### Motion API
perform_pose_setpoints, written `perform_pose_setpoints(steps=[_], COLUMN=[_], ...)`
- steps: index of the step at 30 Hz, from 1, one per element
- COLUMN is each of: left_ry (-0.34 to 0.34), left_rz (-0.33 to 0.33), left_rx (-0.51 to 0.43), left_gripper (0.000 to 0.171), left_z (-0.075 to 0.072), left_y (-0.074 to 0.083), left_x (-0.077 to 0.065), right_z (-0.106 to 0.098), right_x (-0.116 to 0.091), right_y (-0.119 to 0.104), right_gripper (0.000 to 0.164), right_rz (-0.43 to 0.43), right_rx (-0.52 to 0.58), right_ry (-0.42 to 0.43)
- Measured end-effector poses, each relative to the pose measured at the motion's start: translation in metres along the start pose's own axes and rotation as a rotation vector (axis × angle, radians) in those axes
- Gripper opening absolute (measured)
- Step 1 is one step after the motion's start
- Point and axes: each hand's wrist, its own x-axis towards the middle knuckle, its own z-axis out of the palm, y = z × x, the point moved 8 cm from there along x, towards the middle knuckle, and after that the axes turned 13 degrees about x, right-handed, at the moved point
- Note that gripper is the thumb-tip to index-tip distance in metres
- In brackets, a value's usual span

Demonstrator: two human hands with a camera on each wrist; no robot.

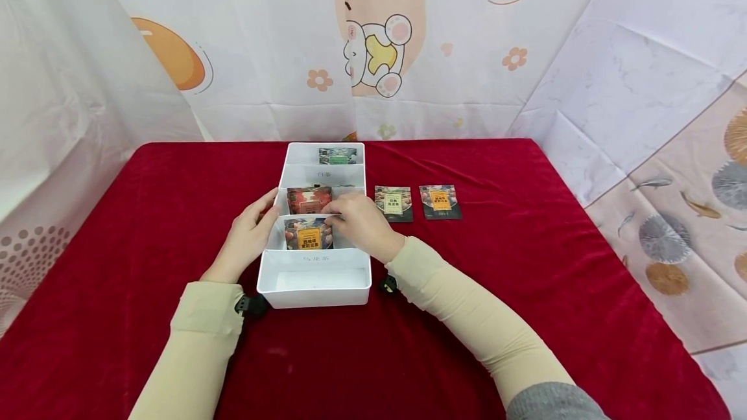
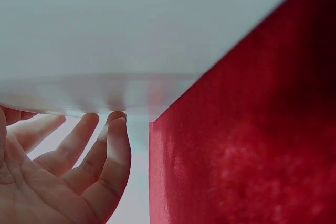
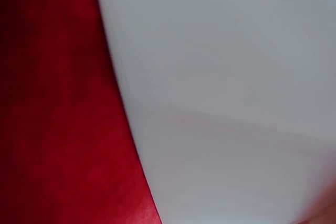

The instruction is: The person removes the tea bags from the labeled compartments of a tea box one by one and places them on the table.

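Observation:
A long white divided box (image 1: 315, 299) stands on the red cloth. In its middle compartments a red tea sachet (image 1: 305, 199) and an orange-labelled tea sachet (image 1: 308, 236) stand one behind the other; a green-labelled sachet (image 1: 337, 156) is at the back. My left hand (image 1: 248, 235) rests at the box's left side, its fingertips (image 2: 116, 116) against the outer wall. Over the right side reaches my right hand (image 1: 367, 225), with bent fingers at the orange-labelled sachet's top right corner. I cannot tell whether they pinch it. The right wrist view shows mostly white wall.
Right of the box, a sachet with a pale yellow label (image 1: 393, 203) and another orange-labelled sachet (image 1: 440, 202) lie flat, side by side. The red tablecloth (image 1: 525, 316) spreads around the box. Printed curtains (image 1: 262, 109) hang behind the table and at both sides.

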Motion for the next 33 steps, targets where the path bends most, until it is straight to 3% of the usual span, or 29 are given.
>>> perform_pose_setpoints(steps=[8, 20, 28, 33], left_ry=[0.0, -0.003, 0.009, 0.002], left_rz=[0.002, 0.015, 0.03, 0.026], left_rx=[0.002, 0.008, 0.007, 0.01], left_gripper=[0.054, 0.054, 0.053, 0.053], left_z=[0.0, 0.001, 0.0, 0.0], left_y=[-0.001, -0.001, 0.0, 0.0], left_x=[0.0, 0.002, 0.001, 0.001], right_z=[-0.001, -0.002, -0.003, -0.004], right_x=[-0.001, -0.004, -0.006, -0.006], right_y=[-0.002, -0.007, -0.012, -0.011], right_gripper=[0.009, 0.016, 0.01, 0.01], right_rz=[-0.047, -0.104, -0.157, -0.132], right_rx=[0.025, -0.087, -0.151, -0.13], right_ry=[0.023, 0.036, 0.063, 0.062])
